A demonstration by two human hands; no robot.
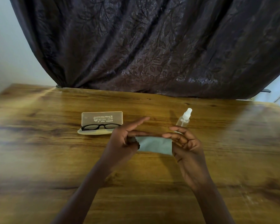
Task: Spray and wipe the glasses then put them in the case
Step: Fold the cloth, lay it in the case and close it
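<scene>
Black glasses [101, 126] in open case [102, 122] — clear spray bottle [184, 119] upright

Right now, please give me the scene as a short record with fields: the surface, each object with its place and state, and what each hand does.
surface: wooden table, dark curtain behind it
case: open case, lid up, far left of the hands
glasses: black glasses lying in the open case
spray bottle: clear spray bottle standing behind the right hand
cloth: pale blue cloth stretched between both hands
left hand: left hand grips the cloth's left end
right hand: right hand grips the cloth's right end
</scene>
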